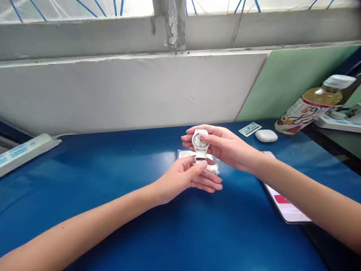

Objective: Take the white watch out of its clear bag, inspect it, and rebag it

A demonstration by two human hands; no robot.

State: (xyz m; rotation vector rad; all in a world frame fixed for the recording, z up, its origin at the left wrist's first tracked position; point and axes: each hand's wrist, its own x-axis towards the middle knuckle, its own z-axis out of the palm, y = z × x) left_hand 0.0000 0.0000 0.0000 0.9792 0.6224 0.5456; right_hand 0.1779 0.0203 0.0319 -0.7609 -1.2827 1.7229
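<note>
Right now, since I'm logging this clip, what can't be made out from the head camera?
Head view throughout.
Dial of the watch: too small to read the time.
Its strap: lower end hidden by the left hand, back by the right hand.
The clear packet: mostly covered by both hands.
The phone: partly under the right forearm, screen text blurred.
The power strip: cut off by the left edge.

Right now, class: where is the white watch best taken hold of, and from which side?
The strap under the dial, from the near side: the watch stands upright, the right hand wraps the dial, the left hand pinches that flat strap.
</note>
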